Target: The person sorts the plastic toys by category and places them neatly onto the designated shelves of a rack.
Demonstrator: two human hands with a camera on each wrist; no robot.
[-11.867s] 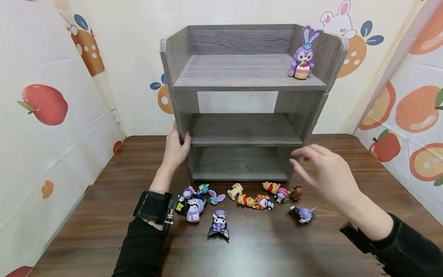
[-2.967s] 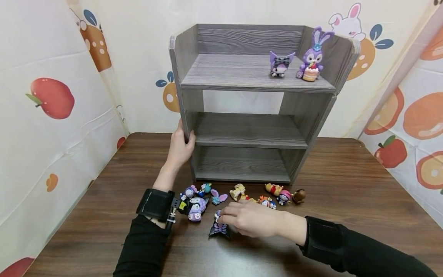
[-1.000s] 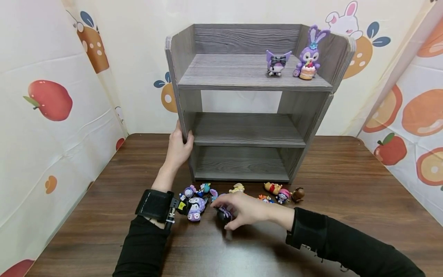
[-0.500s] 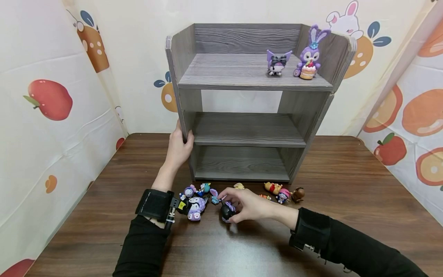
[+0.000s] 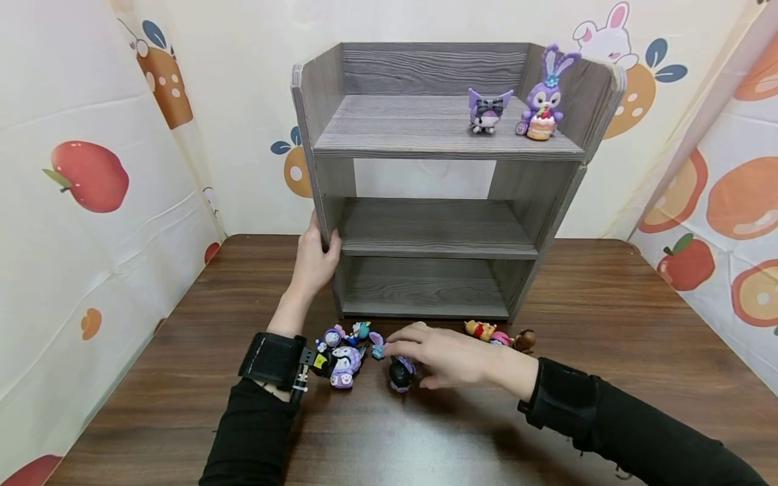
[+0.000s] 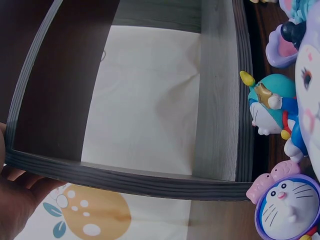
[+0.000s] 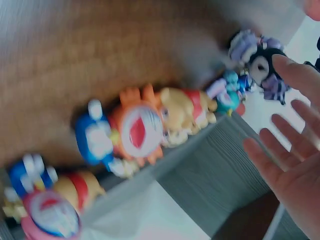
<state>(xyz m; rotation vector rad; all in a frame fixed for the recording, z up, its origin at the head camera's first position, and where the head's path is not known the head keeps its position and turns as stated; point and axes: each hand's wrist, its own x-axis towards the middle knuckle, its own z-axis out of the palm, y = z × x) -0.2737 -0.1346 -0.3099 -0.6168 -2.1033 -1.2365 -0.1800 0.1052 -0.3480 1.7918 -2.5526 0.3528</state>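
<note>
My left hand grips the left side panel of a grey wooden shelf unit, thumb at the front edge and fingers behind it. The left wrist view shows those fingers at the panel's edge. On the table in front of the shelf, a small black-and-purple figurine stands with its black back to the head camera. My right hand hovers just right of it, fingers loosely extended and holding nothing. In the right wrist view the fingers are spread beside the black-and-purple figurine.
A purple rabbit figurine with a cake and a purple-eared figurine stand on the top shelf. Several figurines, including a lavender one, lie by my left wrist. A bear figurine in red and a brown one lie at right.
A small figurine left the table's right side for the top shelf. My right hand took hold of the black-and-purple figurine, turned it upright, let go and drew slightly right.
</note>
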